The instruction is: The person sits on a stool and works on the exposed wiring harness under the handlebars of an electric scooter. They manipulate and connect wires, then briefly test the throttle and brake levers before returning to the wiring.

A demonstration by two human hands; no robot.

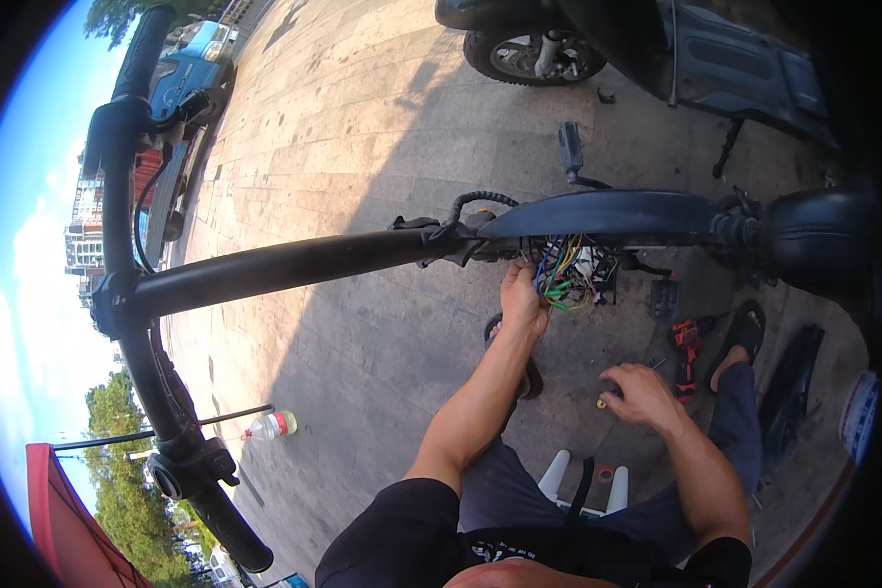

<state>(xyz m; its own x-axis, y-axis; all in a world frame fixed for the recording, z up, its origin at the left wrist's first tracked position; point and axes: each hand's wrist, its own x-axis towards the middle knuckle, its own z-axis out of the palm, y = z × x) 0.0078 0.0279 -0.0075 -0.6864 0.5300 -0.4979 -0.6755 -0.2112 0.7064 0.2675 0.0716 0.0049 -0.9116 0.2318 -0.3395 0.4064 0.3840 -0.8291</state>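
Observation:
My left hand [524, 302] reaches up to the frame of an electric bike, its fingers closed on a bundle of thin wires [565, 263] in several colours. Green connectors [557, 292] hang beside those fingers, and the fingertips are partly hidden among the strands. Lower and to the right, my right hand [643, 394] is held apart from the bike with curled fingers. A small yellow thing [602, 404] shows at its fingertips, too small to name.
A black frame tube [294, 272] runs left to the handlebar [118, 225]. On the paving lie a red and black power drill [685, 355] and a dark curved panel [792, 387]. A plastic bottle [270, 425] is at lower left. Another scooter [534, 59] stands beyond.

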